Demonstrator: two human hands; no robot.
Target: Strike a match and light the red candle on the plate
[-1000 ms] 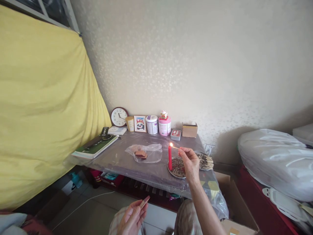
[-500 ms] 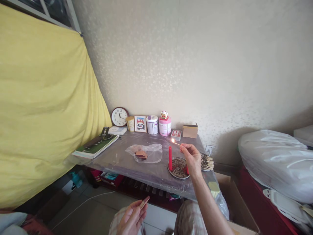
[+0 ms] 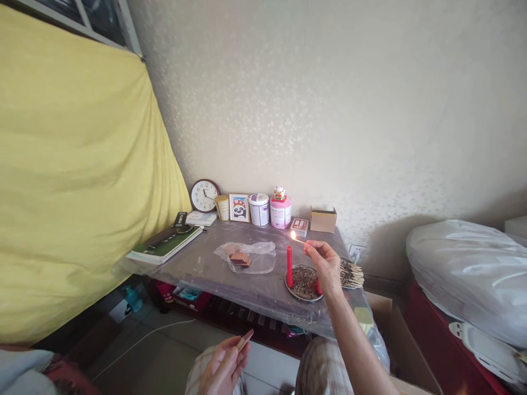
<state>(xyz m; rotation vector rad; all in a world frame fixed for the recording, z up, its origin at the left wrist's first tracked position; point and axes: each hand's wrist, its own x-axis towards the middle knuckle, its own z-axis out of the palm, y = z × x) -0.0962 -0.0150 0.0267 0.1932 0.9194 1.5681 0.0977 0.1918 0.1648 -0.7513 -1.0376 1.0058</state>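
From here, right hand (image 3: 325, 266) pinches lit match (image 3: 300, 241), flame now raised clear of the taller-looking red candle (image 3: 289, 266) whose tip it met a second ago, candle upright on plate (image 3: 303, 299) toward table (image 3: 259, 284)'s right edge; left hand (image 3: 224, 362) unchanged, gripping small flat box (image 3: 246, 339) before the front edge.

The candle (image 3: 289, 267) is red, the match flame (image 3: 293, 235) is yellow, and the trousers (image 3: 320, 368) have checks (pale brown and cream).
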